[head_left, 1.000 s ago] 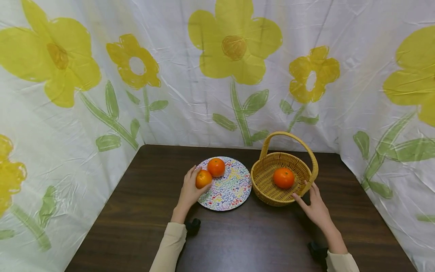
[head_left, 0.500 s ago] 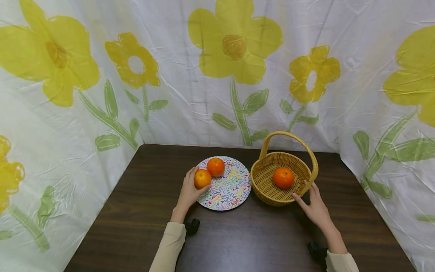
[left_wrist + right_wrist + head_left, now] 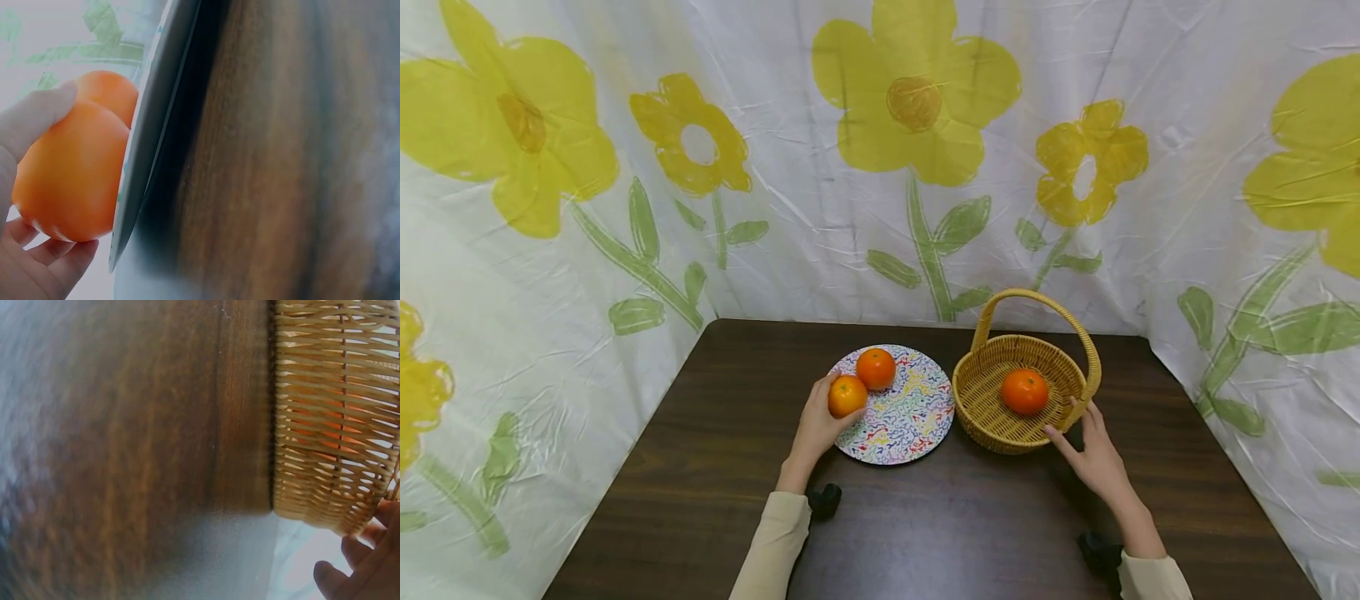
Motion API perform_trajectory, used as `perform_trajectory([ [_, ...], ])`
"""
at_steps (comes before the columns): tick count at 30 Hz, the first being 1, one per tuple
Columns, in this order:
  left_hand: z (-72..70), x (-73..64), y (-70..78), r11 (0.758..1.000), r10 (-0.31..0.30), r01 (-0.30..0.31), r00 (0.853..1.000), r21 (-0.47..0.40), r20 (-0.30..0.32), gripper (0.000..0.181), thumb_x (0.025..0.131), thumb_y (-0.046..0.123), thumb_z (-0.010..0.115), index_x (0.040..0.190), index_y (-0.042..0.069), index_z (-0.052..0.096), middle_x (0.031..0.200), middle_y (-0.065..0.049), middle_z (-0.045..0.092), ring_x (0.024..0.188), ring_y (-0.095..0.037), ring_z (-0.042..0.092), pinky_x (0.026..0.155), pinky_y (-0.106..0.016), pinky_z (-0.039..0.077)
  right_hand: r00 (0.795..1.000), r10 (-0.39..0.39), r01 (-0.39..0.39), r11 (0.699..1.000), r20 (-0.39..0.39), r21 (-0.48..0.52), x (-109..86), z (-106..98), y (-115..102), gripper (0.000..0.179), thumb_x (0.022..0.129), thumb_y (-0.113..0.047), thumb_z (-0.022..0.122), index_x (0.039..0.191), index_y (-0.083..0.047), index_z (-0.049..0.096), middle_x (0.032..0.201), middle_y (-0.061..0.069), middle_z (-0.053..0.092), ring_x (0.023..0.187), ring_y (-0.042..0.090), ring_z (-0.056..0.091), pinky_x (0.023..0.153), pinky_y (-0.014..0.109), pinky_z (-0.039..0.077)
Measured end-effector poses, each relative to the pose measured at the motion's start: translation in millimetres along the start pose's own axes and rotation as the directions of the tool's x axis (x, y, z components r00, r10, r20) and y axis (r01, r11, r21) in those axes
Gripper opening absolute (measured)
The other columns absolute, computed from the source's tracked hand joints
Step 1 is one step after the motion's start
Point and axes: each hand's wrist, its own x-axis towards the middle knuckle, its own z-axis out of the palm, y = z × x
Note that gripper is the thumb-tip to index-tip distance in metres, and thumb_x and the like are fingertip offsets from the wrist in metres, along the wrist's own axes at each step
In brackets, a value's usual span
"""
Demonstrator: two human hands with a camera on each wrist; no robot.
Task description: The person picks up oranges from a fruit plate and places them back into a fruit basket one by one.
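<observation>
On the left part of the round, colourfully squiggled plate [image 3: 917, 421] lie two oranges. My left hand [image 3: 816, 423] holds the nearer orange [image 3: 847, 397] from its left side, thumb and fingers curved round it. In the left wrist view this orange [image 3: 72, 175] sits right at the plate's rim [image 3: 153, 119]. The other orange [image 3: 876, 368] is just behind it. To the right stands a wicker basket [image 3: 979, 404] with an arched handle and one orange [image 3: 1025, 392] inside. My right hand [image 3: 1103, 467] grips the basket's right front rim by the handle's base, its fingers partly hidden behind it.
Plate and basket stand side by side toward the back of a dark wooden table [image 3: 940, 525]. Behind and around the table hangs a white curtain [image 3: 805, 242] with painted yellow flowers. The basket's tall handle [image 3: 1037, 296] rises above its rim.
</observation>
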Motion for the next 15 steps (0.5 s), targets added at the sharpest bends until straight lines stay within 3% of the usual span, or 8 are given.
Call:
perform_trajectory([
  [15,-0.1,-4.8,11.7,1.000,0.018,-0.018,1.000,-0.010,0.019,0.078,0.071,0.033,0.080,0.136,0.012,0.042,0.131,-0.006,0.046,0.111,-0.027,0.052,0.096,-0.050,0.043,0.999,-0.023,0.023,1.000,-0.026,0.003,0.1,0.9,-0.7,0.077,0.092,-0.042,0.054,0.148,-0.006,0.016,0.151,0.021,0.011,0.123,0.052,0.034,0.082,0.070,0.035],
])
